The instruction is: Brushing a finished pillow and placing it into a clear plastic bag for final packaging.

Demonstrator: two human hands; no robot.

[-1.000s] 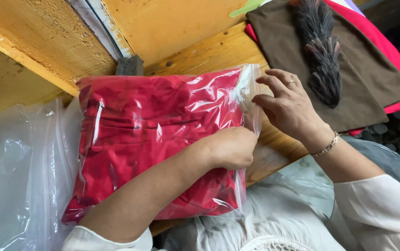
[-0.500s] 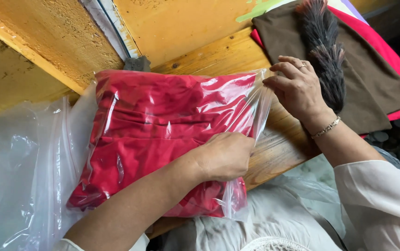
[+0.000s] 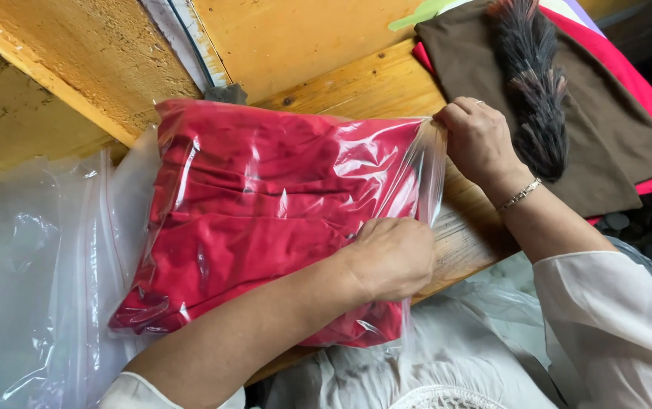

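A clear plastic zip bag point(image 3: 280, 174) stuffed with folded red cloth point(image 3: 250, 235) lies on a yellow wooden bench point(image 3: 341, 76). My left hand point(image 3: 390, 257) presses on the bag's open right edge near its lower part, fingers pinching the plastic. At the upper corner of that same edge, my right hand point(image 3: 477, 140) pinches the bag; it wears a ring and a thin bracelet.
Several empty clear plastic bags point(image 3: 31, 280) lie at the left. A folded brown cloth point(image 3: 606, 129) on red cloth sits at the upper right, with a dark feather duster point(image 3: 534, 83) on top. My lap in pale clothing is below the bench edge.
My right hand has slid up along the bag's open edge to its upper corner. My left hand stays pressed on the lower part of that edge.
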